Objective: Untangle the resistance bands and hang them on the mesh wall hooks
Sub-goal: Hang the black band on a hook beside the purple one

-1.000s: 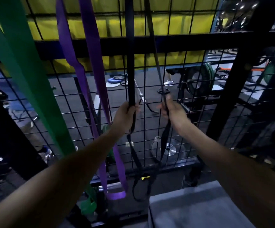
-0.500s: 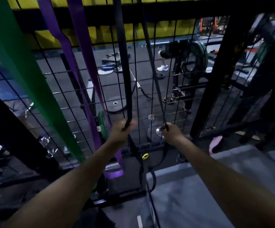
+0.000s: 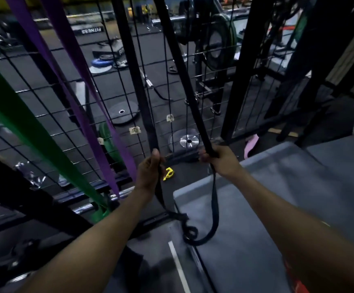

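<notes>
Hands are holding the black band, which is hanging down in front of the mesh wall. Your left hand is gripping one strand and your right hand is gripping the other. Below your hands the band is looping and twisting. Beside it, to the left, the purple band and the green band are hanging on the wall too.

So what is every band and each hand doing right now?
black band: hanging in two strands, twisted at the bottom loop
left hand: grips the left strand
right hand: grips the right strand
purple band: hanging loose against the mesh wall, untouched
green band: hanging loose, untouched
</notes>
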### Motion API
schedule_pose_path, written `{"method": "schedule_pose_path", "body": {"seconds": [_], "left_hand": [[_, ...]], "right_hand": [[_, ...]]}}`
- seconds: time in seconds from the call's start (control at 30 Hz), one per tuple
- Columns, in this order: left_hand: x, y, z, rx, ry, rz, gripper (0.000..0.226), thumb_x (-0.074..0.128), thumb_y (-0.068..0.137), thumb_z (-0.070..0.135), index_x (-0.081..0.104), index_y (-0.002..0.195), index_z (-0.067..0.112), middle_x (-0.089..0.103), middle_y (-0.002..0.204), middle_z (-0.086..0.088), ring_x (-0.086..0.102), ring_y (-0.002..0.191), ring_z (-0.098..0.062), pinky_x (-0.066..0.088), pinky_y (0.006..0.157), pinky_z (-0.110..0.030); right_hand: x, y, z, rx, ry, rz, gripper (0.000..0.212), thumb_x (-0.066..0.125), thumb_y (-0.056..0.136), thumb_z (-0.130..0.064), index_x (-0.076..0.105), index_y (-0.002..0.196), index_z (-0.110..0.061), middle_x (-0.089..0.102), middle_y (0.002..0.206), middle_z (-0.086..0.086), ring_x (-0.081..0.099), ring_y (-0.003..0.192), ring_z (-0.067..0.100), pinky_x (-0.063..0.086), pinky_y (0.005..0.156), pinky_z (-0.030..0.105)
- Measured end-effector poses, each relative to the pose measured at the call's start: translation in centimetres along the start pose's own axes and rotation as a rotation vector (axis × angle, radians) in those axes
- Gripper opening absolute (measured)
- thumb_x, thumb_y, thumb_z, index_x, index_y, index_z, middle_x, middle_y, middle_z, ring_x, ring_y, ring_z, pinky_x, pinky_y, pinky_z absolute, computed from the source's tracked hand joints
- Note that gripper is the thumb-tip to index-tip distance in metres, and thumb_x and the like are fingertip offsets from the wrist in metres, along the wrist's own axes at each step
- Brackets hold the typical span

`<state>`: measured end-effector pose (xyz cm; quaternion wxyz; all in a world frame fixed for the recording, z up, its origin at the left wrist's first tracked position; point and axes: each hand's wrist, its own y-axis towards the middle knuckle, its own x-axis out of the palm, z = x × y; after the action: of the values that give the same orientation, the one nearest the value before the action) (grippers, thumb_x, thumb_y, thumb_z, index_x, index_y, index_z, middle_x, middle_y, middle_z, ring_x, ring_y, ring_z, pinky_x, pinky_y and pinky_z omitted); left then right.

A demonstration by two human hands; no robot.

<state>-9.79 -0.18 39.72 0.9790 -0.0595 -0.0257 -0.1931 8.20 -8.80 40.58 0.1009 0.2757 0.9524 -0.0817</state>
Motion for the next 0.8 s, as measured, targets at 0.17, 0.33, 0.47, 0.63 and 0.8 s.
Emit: {"method": "schedule_pose_path", "body": {"seconds": [0.17,0.33,0.47,0.63,0.8], "left_hand": [[-0.1,-0.4,-0.6,0.018,-0.009,-0.097,0.028,0.045,0.094,-0.001,0.054,0.069,0.009,0.065,0.049,0.009,0.062,0.052,-0.002,0.048,0.059,-0.016],[-0.6,-2.6,-4.6,-0.035,0.207,-0.234,0.021,0.045,0.089,-0.011,0.063,0.088,-0.001,0.068,0.066,0.013,0.06,0.063,0.013,0.045,0.071,-0.006],[-1.5,-5.4,-9.8,-0.118,0.314,-0.225,0.023,0.041,0.09,-0.015,0.055,0.108,-0.018,0.057,0.082,0.0,0.057,0.058,0.016,0.042,0.063,0.0],[-1.8,-6.8,-12.2,-0.208,0.3,-0.248,0.022,0.041,0.091,-0.014,0.054,0.105,-0.004,0.056,0.082,-0.002,0.055,0.054,0.013,0.043,0.058,-0.002],[-1.4,-7.5,-13.4,-0.227,0.37,-0.212,0.027,0.042,0.089,-0.017,0.049,0.115,-0.021,0.056,0.089,-0.006,0.057,0.057,0.015,0.043,0.061,0.0]], "right_hand": [[1.4,-2.2,0.6,0.012,-0.045,-0.064,0.017,0.05,0.085,0.016,0.059,0.1,0.018,0.061,0.067,0.003,0.06,0.052,-0.003,0.049,0.061,0.008],[2.1,-4.2,2.6,0.047,-0.182,-0.087,0.01,0.062,0.079,0.009,0.066,0.088,0.008,0.061,0.074,0.006,0.059,0.072,0.016,0.048,0.077,0.029],[1.9,-6.4,6.4,0.11,-0.324,-0.053,0.003,0.065,0.083,-0.006,0.067,0.083,-0.007,0.058,0.067,-0.005,0.056,0.066,0.012,0.042,0.066,0.026],[1.1,-9.8,11.8,0.312,-0.481,-0.087,0.014,0.061,0.086,-0.014,0.069,0.092,-0.006,0.069,0.095,0.01,0.06,0.081,0.022,0.044,0.067,0.027],[1.3,-10.1,12.8,0.314,-0.462,-0.005,0.018,0.051,0.091,-0.014,0.065,0.098,-0.006,0.068,0.1,0.011,0.062,0.095,0.029,0.043,0.073,0.028]]}}
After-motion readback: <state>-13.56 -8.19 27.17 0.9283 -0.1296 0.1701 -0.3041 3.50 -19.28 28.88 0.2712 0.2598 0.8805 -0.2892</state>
